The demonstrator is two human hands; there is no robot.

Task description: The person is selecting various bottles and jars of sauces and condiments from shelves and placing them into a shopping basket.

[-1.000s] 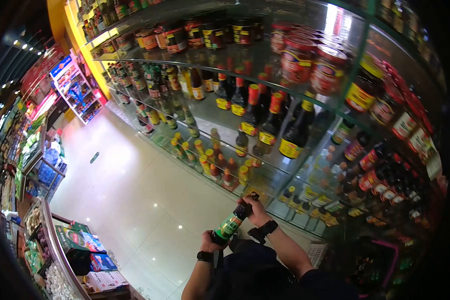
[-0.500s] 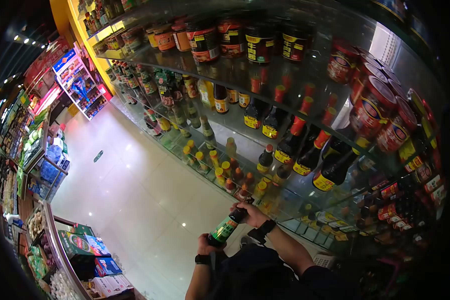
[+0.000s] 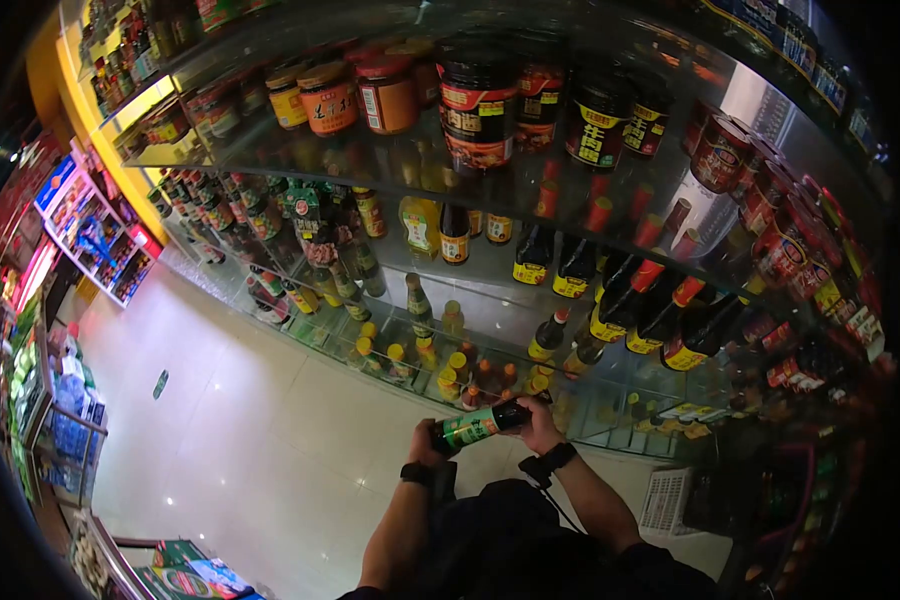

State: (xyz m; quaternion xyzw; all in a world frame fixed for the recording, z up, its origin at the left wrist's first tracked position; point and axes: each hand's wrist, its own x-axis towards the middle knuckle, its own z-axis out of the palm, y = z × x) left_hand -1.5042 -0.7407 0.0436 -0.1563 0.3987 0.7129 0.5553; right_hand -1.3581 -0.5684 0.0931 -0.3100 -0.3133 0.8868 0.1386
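A dark bottle with a green label (image 3: 470,428) lies nearly level in front of my body, held between both hands. My left hand (image 3: 427,444) is closed around its left end. At the other end, my right hand (image 3: 541,427) grips the dark, unlabelled part, and its fingertips are hard to make out. Black bands circle both wrists. Beyond the bottle, small bottles with yellow caps (image 3: 448,378) stand low on the glass shelving, close to my hands but apart from them.
Glass shelves carry jars (image 3: 478,112), dark bottles with red caps (image 3: 632,310) and red tins (image 3: 718,155). A white basket (image 3: 665,500) sits on the floor at right. Produce stands and boxes (image 3: 185,570) line the left, across a pale tiled floor (image 3: 260,450).
The view has swung, so the shelves look nearer and the produce stands slide left. The bottle has turned closer to level, and both hands keep hold of it.
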